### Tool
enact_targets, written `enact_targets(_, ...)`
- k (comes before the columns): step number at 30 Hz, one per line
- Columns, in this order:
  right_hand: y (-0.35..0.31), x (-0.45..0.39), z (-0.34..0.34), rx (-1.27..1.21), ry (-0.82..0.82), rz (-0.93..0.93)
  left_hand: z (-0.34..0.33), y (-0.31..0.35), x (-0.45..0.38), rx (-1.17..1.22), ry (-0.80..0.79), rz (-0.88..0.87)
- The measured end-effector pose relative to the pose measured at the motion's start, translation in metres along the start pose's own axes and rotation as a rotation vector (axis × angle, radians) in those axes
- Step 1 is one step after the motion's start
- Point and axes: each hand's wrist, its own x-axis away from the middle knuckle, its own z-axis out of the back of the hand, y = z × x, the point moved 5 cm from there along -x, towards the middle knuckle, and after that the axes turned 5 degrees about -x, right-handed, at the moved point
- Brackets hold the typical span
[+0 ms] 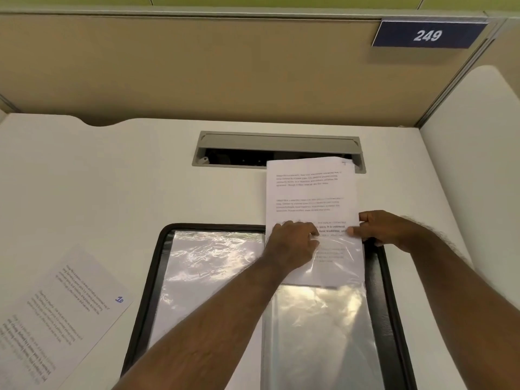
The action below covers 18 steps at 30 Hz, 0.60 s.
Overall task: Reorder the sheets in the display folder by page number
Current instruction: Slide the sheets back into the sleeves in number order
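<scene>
Both hands (292, 243) pinching sheet (309, 198) (half-sleeved), open display folder (380, 291)

White desk (112, 170), with grey cable hatch (278, 139) set in near the back, lid open. Tan partition (197, 66) behind, bearing blue plate (429, 34) marked 249 at upper right.
</scene>
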Motion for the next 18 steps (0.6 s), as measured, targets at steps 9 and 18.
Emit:
enact_targets(9,-0.002,-0.008,-0.011,-0.050,0.061,0.010,0.000,-0.020,0.008,-0.145,-0.033,0.024)
enact_targets(18,-0.003,0.001,-0.007,0.254,-0.158,-0.038,0.012,-0.034,0.005,0.019,0.012,0.052)
